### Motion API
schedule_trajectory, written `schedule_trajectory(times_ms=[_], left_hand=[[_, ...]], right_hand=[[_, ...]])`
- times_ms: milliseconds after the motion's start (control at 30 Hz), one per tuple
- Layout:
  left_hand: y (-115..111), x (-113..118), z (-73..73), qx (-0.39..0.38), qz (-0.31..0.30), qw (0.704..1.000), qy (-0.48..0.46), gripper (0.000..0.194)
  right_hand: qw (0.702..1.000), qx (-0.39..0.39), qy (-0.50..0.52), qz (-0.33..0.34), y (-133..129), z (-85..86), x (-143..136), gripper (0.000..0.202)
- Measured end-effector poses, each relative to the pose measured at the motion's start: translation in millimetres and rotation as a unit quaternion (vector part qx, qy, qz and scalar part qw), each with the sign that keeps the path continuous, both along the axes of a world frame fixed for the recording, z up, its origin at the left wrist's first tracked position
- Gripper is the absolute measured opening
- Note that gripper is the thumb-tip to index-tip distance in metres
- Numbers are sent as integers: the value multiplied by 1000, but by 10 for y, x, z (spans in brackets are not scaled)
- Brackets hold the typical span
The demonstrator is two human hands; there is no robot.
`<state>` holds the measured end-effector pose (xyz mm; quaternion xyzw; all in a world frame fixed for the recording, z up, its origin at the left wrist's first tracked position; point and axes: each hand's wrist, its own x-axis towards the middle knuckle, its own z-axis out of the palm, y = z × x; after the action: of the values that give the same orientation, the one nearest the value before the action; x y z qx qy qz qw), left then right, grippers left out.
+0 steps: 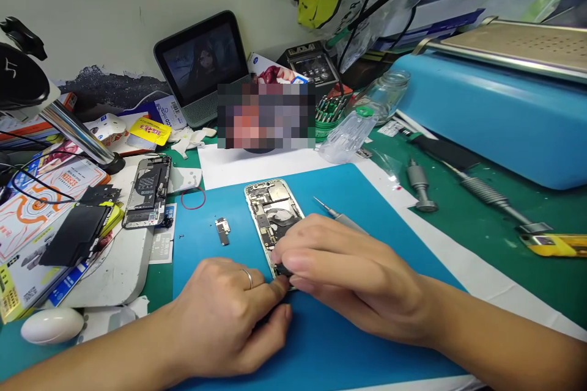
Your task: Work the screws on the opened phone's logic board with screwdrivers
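Nearest the camera, a left hand [224, 311] and a right hand [348, 269] converge on the near end of an opened phone [268, 204], the landmark here, which lies on a blue mat [330, 342]. Its long axis runs away from the wearer, the far end leaning slightly left. The phone thus lies just ahead of both hands; the right, overlapping its near right side, covers more of it. The left index fingertip meets the phone's near edge, thumb standing apart. The right fingertips are drawn together over the near end; whether they grip anything cannot be told. Left of the phone: a small metal-and-black part [222, 232]; right: a screwdriver [342, 217].
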<state>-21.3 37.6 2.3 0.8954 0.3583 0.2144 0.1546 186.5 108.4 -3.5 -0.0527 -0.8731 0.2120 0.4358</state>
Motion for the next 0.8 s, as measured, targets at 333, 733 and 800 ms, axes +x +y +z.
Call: schedule_trajectory(times_ms=[333,733,800], left_hand=[[-3,-1,12,-1,2,1000,-8,28],[-4,-4,12,-8,2,1000,-1,28],[-1,-4,10,-7,2,1000,1,28]], right_hand=[[1000,2,-24,-2,-6,60,40,47],[999,35,-29,-3,-1,54,9,33],[999,31,-22,-7,0,47,-2,35]])
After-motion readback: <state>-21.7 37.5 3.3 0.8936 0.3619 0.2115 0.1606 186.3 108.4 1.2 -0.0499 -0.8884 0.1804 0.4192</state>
